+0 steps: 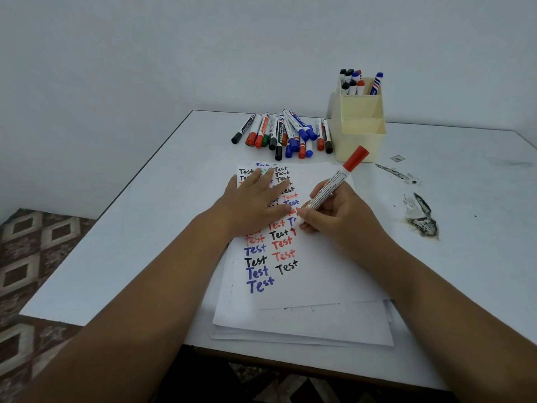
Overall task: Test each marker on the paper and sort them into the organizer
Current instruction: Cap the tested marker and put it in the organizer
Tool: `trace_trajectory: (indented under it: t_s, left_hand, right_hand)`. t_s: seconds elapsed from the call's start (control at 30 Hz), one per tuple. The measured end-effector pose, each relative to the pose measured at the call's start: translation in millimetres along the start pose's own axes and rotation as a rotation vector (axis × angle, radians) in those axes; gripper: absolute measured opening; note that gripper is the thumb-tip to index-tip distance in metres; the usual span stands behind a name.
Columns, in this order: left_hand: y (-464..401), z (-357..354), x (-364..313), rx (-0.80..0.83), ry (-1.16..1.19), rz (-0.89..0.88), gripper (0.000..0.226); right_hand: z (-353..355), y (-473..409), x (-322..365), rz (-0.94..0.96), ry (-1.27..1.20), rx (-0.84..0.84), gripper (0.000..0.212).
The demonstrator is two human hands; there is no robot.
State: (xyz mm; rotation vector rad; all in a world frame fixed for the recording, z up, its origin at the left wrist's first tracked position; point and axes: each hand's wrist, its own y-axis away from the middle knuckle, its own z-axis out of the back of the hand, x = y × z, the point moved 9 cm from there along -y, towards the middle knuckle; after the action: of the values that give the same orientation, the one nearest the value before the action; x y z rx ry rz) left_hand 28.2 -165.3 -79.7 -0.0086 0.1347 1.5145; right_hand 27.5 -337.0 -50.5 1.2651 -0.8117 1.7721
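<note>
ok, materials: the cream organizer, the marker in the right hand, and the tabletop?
Organizer: looks like moulded plastic, cream, slightly glossy, with thin walls and dividers.
Marker gripped by the right hand: seemingly plastic, a white printed barrel with a smooth red cap on its rear end.
Tabletop: probably laminate over board, a smooth pale surface with a dark edge strip; near the right it is chipped and scorched-looking.

Right hand grips red-capped white whiteboard marker, tip on white paper sheet; left hand flat on it. Cream plastic organizer behind.
</note>
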Motion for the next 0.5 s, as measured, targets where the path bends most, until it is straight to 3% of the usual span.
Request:
trace_trajectory:
  t_s: [0.5]
  left_hand:
    - [0.8, -1.2, -0.6, 0.015, -0.022, -0.008, 0.069]
  right_hand:
    - [7.7, 0.6, 1.7, 0.015, 0.062, -0.068, 0.025]
